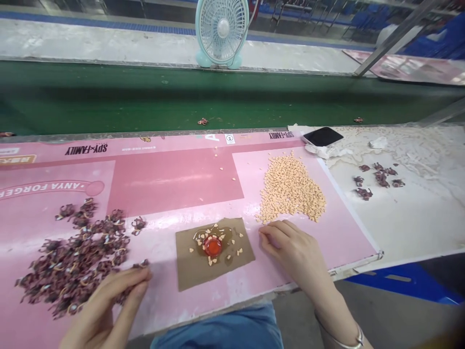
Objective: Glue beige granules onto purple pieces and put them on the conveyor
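Left hand (105, 305), lowest in view: fingers pressed together against the edge of one maroon pile (72, 257). Right hand (290, 249): fingers curled on the pink mat (174, 179), just below one beige pile (290, 186); whether they pinch anything cannot be told. Between the two hands: one brown card (232, 266) bearing one red cap (212, 245). Beyond: one phone (322, 136), one fan (222, 30).

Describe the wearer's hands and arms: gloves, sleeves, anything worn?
The left hand and right hand are both bare, with no gloves. No sleeves show on either forearm. The right wrist carries a thin silver bangle. No rings or markings are visible.
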The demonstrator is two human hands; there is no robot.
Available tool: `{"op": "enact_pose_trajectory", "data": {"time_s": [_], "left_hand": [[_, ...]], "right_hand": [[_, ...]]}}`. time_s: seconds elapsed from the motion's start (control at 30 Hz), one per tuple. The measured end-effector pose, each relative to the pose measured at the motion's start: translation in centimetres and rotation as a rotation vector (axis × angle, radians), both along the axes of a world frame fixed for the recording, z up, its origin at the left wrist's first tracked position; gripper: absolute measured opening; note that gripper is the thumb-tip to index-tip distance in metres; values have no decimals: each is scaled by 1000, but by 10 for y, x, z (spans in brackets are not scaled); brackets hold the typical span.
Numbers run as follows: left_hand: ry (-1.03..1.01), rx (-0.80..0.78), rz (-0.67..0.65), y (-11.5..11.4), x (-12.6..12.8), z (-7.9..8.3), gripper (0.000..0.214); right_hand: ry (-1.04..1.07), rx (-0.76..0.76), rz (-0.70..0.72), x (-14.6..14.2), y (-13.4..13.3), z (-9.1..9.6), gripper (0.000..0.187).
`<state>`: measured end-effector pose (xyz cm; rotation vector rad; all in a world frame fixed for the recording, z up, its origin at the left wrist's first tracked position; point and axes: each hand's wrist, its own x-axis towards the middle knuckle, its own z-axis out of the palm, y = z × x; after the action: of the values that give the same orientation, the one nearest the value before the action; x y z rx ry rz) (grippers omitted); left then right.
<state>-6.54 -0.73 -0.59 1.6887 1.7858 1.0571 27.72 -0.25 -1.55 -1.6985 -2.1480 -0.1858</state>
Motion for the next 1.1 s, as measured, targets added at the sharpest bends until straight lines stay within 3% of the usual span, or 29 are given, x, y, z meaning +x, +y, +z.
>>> {"op": "enact_pose_trajectory", "data": {"time_s": [0.1,0.2,0.33,0.5,0.8,1.0,1.1], "left_hand": [[-128,-41,-113,-1,23,9,26],[-257,-82,-322,-2,51,16,24],[-371,-100,-420,-2,76,19,19],[-375,-40,-401,-5,80,19,19],[-333,9,-351,-9,81,14,20],[-306,-24,-336,-8,79,14,16],[-335,-81,-261,-14,75,7,11]], "right_hand": [[52,3,45,-7,1,10,27],[312,12,151,-29,-2,27,17],[604,33,328,-70,-8,41,18],[670,42,354,-92,-9,36,17],[598,81,289,-96,-13,28,12],[576,137,281,-94,-13,23,15],[566,142,201,-85,-8,17,16]]}}
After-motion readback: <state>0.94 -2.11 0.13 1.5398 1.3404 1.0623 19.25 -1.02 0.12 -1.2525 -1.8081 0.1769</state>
